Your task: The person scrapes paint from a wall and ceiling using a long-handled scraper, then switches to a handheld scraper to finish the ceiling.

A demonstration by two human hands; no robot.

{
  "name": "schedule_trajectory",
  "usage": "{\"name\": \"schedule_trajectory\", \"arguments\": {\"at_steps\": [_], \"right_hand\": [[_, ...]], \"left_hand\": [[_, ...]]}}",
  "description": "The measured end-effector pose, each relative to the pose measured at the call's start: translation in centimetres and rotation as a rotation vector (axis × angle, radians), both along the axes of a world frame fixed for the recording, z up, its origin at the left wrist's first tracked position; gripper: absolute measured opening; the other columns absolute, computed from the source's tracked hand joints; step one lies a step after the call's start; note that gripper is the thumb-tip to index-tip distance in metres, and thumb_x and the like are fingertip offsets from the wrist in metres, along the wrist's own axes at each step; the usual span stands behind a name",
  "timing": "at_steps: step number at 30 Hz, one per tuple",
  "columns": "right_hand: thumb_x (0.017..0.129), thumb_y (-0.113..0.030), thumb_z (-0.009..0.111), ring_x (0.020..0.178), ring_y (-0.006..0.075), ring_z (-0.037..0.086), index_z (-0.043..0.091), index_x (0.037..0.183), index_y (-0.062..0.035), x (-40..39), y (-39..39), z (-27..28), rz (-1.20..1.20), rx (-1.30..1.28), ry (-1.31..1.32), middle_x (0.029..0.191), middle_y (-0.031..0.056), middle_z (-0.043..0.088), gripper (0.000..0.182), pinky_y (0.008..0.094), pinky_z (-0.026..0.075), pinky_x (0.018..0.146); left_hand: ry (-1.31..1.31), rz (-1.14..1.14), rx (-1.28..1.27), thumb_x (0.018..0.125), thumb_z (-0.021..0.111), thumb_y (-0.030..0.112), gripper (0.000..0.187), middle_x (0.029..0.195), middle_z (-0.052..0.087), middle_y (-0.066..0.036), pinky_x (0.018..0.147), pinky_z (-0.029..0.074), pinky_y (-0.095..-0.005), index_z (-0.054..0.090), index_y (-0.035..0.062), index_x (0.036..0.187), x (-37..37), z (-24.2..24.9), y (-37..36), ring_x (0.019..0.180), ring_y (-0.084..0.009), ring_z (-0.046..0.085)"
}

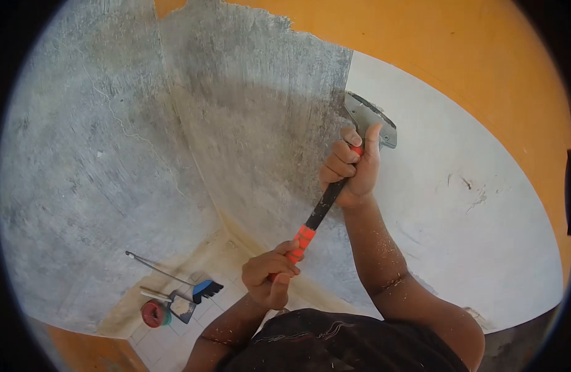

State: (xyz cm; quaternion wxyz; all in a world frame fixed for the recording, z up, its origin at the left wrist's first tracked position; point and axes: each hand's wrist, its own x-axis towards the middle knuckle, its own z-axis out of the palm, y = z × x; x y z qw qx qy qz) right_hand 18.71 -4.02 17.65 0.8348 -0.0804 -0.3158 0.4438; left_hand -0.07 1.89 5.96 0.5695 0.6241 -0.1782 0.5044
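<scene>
A long-handled scraper with a wide grey metal head (371,119) slants across the view, its head against the wall where bare grey surface meets white paint. My right hand (352,164) is closed around the upper handle just below the head, thumb pointing up along it. Lower down, my left hand (272,273) is wrapped round the red grip near the handle's end. The black and red handle (326,204) shows between both hands. Pale flecks lie on the handle and my forearms.
Bare grey wall (93,155) stretches left to a corner. White wall (447,155) lies right, beneath an orange band (422,31). On the tiled floor (211,310) at lower left are a blue broom (205,289), a dustpan (181,307) and a red round container (153,314).
</scene>
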Motion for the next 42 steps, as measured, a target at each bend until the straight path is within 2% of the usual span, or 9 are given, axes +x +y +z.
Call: {"name": "schedule_trajectory", "arguments": {"at_steps": [3,6,12,15,21,24,27,35,42], "right_hand": [[0.084,-0.066,0.026,0.036,0.0038,0.019,0.043,0.068,-0.0222,-0.1,-0.8,-1.7,0.042,-0.034,0.03,0.048,-0.0094,0.023,0.049,0.021,0.017,0.037],[0.083,-0.066,0.028,0.036,0.0034,0.019,0.042,0.067,-0.0221,1.0,-0.3,0.2,0.083,-0.011,-0.086,0.048,-0.0098,0.023,0.049,0.0209,0.017,0.037],[0.084,-0.065,0.029,0.036,0.0031,0.019,0.038,0.064,-0.0215,-0.1,-0.3,-0.8,0.097,0.005,0.062,0.048,-0.01,0.024,0.048,0.0205,0.017,0.037],[0.083,-0.066,0.03,0.036,0.003,0.02,0.037,0.064,-0.0215,0.2,-0.4,-0.3,-0.016,-0.149,-0.004,0.048,-0.0102,0.025,0.049,0.0203,0.017,0.038],[0.083,-0.066,0.03,0.036,0.0032,0.019,0.036,0.064,-0.0221,-0.2,0.2,0.6,0.044,-0.049,0.045,0.048,-0.0099,0.024,0.048,0.0209,0.017,0.037],[0.084,-0.064,0.031,0.036,0.0034,0.02,0.036,0.063,-0.022,-0.3,-0.4,-0.8,0.008,-0.143,0.017,0.048,-0.0098,0.024,0.048,0.0207,0.018,0.038],[0.083,-0.065,0.03,0.036,0.0035,0.02,0.036,0.063,-0.022,0.8,0.0,1.0,-0.016,-0.129,-0.069,0.047,-0.0098,0.024,0.048,0.0207,0.017,0.037],[0.083,-0.066,0.033,0.035,0.0038,0.02,0.036,0.063,-0.0217,0.2,-1.1,-1.1,-0.01,-0.146,0.005,0.047,-0.0096,0.024,0.048,0.022,0.018,0.037],[0.083,-0.064,0.034,0.036,0.0043,0.018,0.035,0.063,-0.0217,0.0,-1.2,0.9,-0.097,-0.225,0.02,0.047,-0.0095,0.024,0.047,0.0224,0.017,0.038]], "left_hand": [[0.055,0.014,0.008,0.086,0.049,0.023,0.035,0.06,0.056,-0.014,0.071,0.055,-0.0424,0.052,-0.0052,0.065,-0.3,-1.4,-2.0,0.094,-0.0334,0.059],[0.086,0.017,0.038,0.087,0.048,0.028,0.039,0.061,0.055,-0.015,0.07,0.055,-0.0431,0.051,-0.0048,0.065,0.1,-0.4,-1.5,0.096,-0.0341,0.058],[0.029,-0.007,-0.031,0.087,0.048,0.026,0.037,0.061,0.056,-0.015,0.07,0.055,-0.044,0.051,-0.0028,0.065,-0.6,-0.8,-2.1,0.106,-0.0361,0.052],[0.005,0.015,-0.008,0.087,0.047,0.026,0.036,0.06,0.056,-0.015,0.069,0.055,-0.044,0.052,-0.004,0.066,0.5,-0.8,-1.9,0.103,-0.036,0.054],[-0.012,0.013,-0.016,0.087,0.046,0.026,0.037,0.059,0.055,-0.013,0.07,0.055,-0.0429,0.053,-0.0052,0.068,-0.2,-0.1,-0.7,0.1,-0.0353,0.056],[0.023,0.019,-0.027,0.086,0.045,0.024,0.036,0.06,0.054,-0.013,0.07,0.054,-0.0432,0.053,-0.0057,0.068,-0.2,-1.4,-2.1,0.102,-0.0358,0.055],[0.052,0.026,-0.024,0.086,0.045,0.022,0.034,0.06,0.055,-0.014,0.07,0.054,-0.0432,0.053,-0.006,0.067,0.3,-0.3,-1.7,0.103,-0.0361,0.054],[0.03,-0.013,-0.094,0.084,0.044,0.018,0.031,0.059,0.054,-0.013,0.074,0.053,-0.0432,0.052,-0.006,0.066,0.4,-1.9,-2.4,0.103,-0.0365,0.054],[0.025,-0.033,-0.027,0.084,0.044,0.021,0.032,0.06,0.055,-0.014,0.073,0.053,-0.0423,0.053,-0.005,0.067,0.9,-1.2,-2.4,0.105,-0.035,0.053]]}}
